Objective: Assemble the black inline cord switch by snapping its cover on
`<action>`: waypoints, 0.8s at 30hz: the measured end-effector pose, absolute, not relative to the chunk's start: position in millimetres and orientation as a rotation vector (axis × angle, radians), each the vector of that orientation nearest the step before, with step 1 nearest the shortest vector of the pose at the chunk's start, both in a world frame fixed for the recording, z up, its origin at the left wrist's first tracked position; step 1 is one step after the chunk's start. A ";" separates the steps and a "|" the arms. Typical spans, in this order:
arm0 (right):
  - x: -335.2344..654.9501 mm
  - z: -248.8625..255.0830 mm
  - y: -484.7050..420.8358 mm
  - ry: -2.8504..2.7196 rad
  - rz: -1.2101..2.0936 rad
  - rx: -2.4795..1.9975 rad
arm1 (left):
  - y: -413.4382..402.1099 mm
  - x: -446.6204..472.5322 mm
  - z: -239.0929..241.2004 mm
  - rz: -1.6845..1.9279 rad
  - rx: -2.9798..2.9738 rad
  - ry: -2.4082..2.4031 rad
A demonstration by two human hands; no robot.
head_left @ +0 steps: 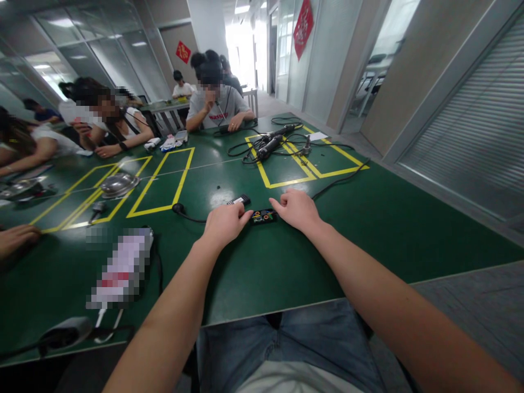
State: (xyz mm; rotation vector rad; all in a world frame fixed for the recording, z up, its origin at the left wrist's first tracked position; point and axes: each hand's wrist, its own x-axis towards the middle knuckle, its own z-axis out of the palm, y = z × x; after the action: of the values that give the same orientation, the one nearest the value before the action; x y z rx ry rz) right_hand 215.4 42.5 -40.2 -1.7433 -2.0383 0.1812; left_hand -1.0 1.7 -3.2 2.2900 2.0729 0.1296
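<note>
A small black electronic device (264, 217), its casing open and coiled parts and a circuit board showing, lies on the green table between my hands. My left hand (225, 224) has its thumb and curled fingers at the device's left end. On the other side is my right hand (298, 208), fingers curled and thumb pointing over the device's right end; what lies inside its fingers is hidden. One black cord ends at the left in a round plug (179, 208). Another cord (344, 181) runs right from behind my right hand. A black cover piece (240, 200) with a white label lies just behind my left hand.
Black corded tools (270, 144) lie tangled within yellow tape at the back. Metal bowls (119, 184), a blurred phone-like object (125, 267) with a white cable, and a grey-black object (67, 333) are at left. Another person's hand (18, 240) rests there. People sit across the table.
</note>
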 end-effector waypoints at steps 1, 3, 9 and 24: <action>215.3 -40.5 42.6 -2.033 0.185 -1.743 | 1.9 -1.2 -3.5 0.130 2.294 2.068; 215.3 -40.7 42.9 -2.021 0.192 -1.741 | 1.7 -1.5 -3.8 0.144 2.294 2.067; 217.1 -40.1 45.4 -1.996 0.219 -1.736 | 0.0 -1.8 -2.1 0.218 2.247 2.068; 216.6 -41.0 47.8 -2.004 0.284 -1.820 | 3.4 -3.0 -8.5 0.141 2.244 1.980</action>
State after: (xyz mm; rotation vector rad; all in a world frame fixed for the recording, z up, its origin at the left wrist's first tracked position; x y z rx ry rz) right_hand 216.6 47.8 -41.0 -1.8195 -2.0036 0.2845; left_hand -3.0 3.4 -8.5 2.2436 1.9801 0.1413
